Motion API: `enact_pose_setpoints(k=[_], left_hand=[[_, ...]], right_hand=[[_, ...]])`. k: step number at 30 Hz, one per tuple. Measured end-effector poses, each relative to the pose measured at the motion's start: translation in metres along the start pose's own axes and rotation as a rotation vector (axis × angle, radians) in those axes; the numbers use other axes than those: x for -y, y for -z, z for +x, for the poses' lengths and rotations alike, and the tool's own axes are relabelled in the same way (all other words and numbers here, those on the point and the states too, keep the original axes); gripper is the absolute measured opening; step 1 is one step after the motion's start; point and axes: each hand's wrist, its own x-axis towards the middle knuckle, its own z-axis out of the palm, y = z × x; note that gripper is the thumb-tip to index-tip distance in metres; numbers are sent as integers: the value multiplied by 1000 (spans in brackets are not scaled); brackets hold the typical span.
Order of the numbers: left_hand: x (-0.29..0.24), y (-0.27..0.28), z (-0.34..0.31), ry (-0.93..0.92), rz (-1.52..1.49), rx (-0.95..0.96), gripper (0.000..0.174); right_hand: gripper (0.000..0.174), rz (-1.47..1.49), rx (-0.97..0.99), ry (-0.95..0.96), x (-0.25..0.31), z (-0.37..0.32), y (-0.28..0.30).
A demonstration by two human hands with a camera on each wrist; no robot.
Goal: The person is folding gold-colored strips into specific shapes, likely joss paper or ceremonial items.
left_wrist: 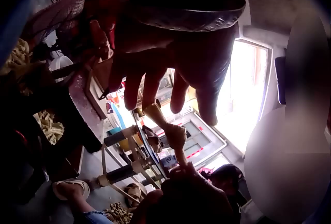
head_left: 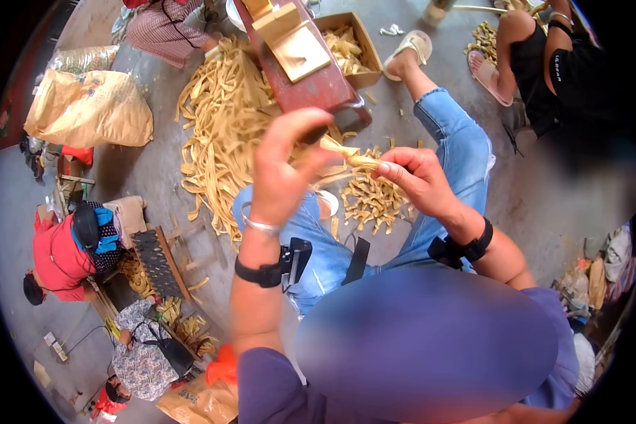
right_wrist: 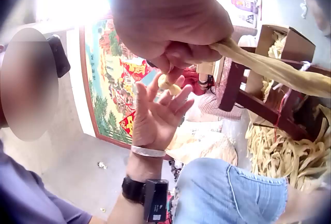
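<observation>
My right hand pinches a tan, ribbon-like strip between thumb and fingers. A knotted bulge shows in the strip, and in the right wrist view a long tail of the strip runs off to the right. Blurred in the head view, my left hand is raised beside the strip's other end. Its fingers are spread in the right wrist view, with the small yellowish end of the strip close in front of them. In the left wrist view that hand appears dark, fingers extended toward the strip.
Loose tan strips form a large heap on the floor. Short knotted pieces lie between my legs. Ahead stands a red bench with a wooden block on top, beside a cardboard box. Other people sit around.
</observation>
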Motion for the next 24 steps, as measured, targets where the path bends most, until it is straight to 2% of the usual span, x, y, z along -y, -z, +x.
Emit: enact_pose_setpoints(k=[1,2,3,5,6,7,8,9,11,12,15,19,20,23,24], left_hand=[[-18,1,6,-120,69,175,32],[-14,-3,10,-302,155,237,37],[-14,-5,12,-278,158,298,32],[-12,-7,19,-182,98,206,26],[-13,-4,25,-223,120,194,24],[-16,-1,33,-263,139,183,22],[-17,1,37,-298,156,174,20],[-13,2,38,-190,73,170,18],[-5,4,41,22,-91,162,14],[-2,6,43,74,-152,132,10],[12,11,50,201,-127,81,10],[49,14,69,158,-88,31,11],[56,17,74,105,-3,35,12],[70,22,93,274,-66,-43,13],[72,23,100,263,-79,-15,15]], right_hand=[[21,-21,39,7,4,9,4],[17,95,120,37,2,18,9],[16,136,115,45,9,26,9],[19,224,105,48,31,38,11],[29,1,164,54,42,45,25],[22,-73,93,276,33,55,25],[18,-215,99,323,38,61,28],[14,-357,107,365,45,68,31],[12,-369,109,472,46,86,32],[11,-373,111,527,47,95,32],[12,-520,170,509,53,117,37],[7,-573,132,645,40,155,37],[11,-577,151,673,33,167,40],[11,-640,94,703,32,198,43],[11,-678,74,725,33,206,43]])
